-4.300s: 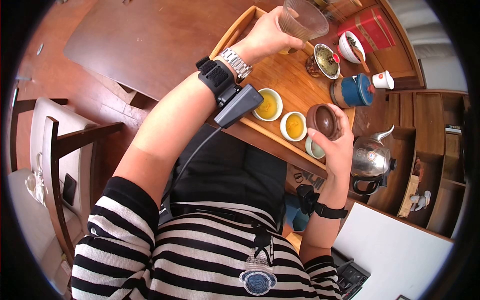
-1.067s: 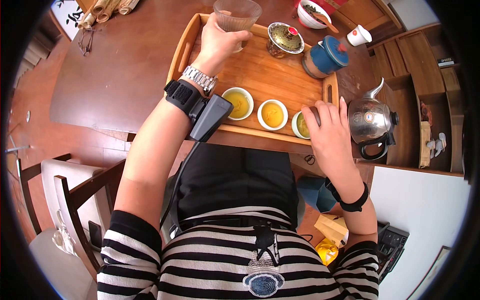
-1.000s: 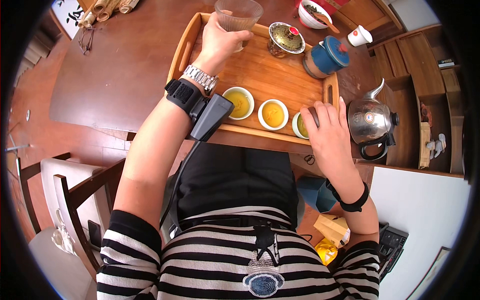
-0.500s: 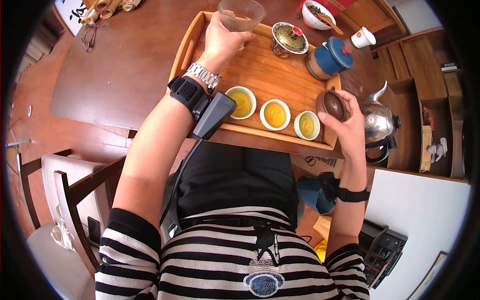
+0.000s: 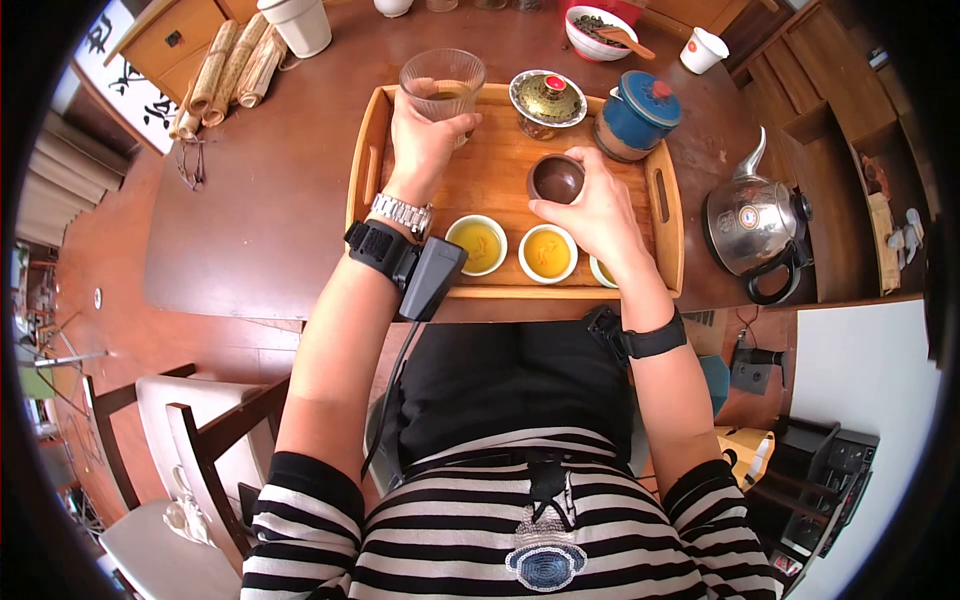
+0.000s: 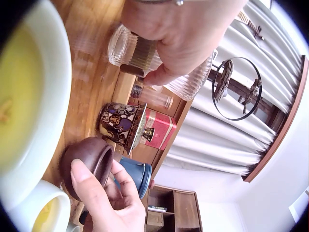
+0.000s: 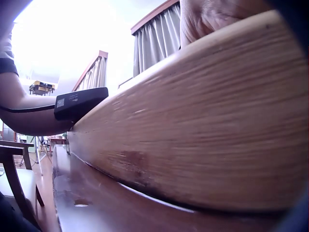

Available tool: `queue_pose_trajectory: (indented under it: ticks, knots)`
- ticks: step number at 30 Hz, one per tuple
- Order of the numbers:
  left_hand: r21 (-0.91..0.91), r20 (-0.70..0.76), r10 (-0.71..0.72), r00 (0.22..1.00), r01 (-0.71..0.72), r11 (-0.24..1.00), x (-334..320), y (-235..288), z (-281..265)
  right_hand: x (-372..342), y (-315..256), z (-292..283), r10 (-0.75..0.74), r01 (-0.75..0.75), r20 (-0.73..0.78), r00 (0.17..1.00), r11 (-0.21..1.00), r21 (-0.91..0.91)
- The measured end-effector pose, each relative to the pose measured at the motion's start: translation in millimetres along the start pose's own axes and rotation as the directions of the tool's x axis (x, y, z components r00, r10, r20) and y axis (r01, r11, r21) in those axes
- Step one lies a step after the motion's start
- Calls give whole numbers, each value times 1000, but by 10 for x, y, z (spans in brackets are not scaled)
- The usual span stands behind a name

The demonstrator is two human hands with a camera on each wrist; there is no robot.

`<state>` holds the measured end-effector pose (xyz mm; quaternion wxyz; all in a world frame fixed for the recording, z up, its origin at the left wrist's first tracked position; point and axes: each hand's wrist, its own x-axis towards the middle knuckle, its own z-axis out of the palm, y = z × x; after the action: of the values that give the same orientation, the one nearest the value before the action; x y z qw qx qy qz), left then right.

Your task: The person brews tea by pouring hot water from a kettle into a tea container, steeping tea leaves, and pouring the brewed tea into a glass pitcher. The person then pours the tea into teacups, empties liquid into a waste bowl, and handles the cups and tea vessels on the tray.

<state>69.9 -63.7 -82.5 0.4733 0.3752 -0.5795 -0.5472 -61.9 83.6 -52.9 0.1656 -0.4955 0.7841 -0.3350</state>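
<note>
The wooden tray slants its grained side across the glossy counter, with part of the right hand above its rim and a black device at left.

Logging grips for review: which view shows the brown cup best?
The left wrist view: it shows the brown cup largest, from the side, gripped by the right hand. The head view shows it smaller, from above, looking into its mouth. The right wrist view does not show it.
</note>
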Motion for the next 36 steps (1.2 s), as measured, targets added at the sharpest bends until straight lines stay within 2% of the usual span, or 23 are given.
queue_pose_trajectory:
  ticks: [3,5,9,11,12,14,15,17,18,20,21,23,26,31,33,36]
  knots:
    - [-25,6,-55,998,55,998,-42,71,15,16,43,56,-21,21,1,1000,1000,-23]
    - [-36,-17,-68,998,67,997,-57,105,28,13,51,71,-78,76,-9,997,989,-123]
    - [-56,14,-44,999,45,997,-40,69,14,2,55,58,-21,24,25,999,988,-154]
    - [-77,7,-50,999,50,996,-25,32,8,-14,115,78,-143,143,19,990,957,-252]
    - [-72,14,-45,999,45,996,-21,22,8,-28,149,83,-142,140,11,990,959,-247]
    - [-74,7,-30,1000,30,997,-19,14,0,-75,173,58,-282,257,-98,954,943,-212]
    - [-72,9,-27,1000,28,997,-15,10,-1,-109,162,0,-283,257,-101,954,943,-211]
    - [-74,4,-34,999,34,997,-14,0,0,-207,125,-162,-213,209,-174,962,977,-41]
    - [-72,7,-32,999,33,997,-10,-7,-1,-255,151,-199,-211,207,-177,961,978,-39]
    - [-49,-6,-12,1000,12,999,-3,-25,-4,-348,236,-278,-114,151,-366,923,986,73]
    - [-46,-4,-11,1000,11,999,4,-41,-7,-381,316,-306,-112,150,-368,923,986,76]
    - [-28,-24,9,1000,-10,1000,16,-66,-8,-446,515,-325,-224,214,-552,803,973,-85]
    - [-60,-3,-11,1000,10,998,7,-43,-7,-527,672,-349,-206,183,-589,781,978,-100]
    - [-55,15,-18,1000,19,998,-7,-21,-11,-544,732,-285,-129,175,-632,764,984,10]
    - [-38,-13,11,1000,-12,999,6,-24,-5,-535,739,-267,-215,217,-606,766,974,-71]
    - [-60,14,20,1000,-19,998,-1,6,-8,-555,732,-263,-256,211,-566,784,967,-145]
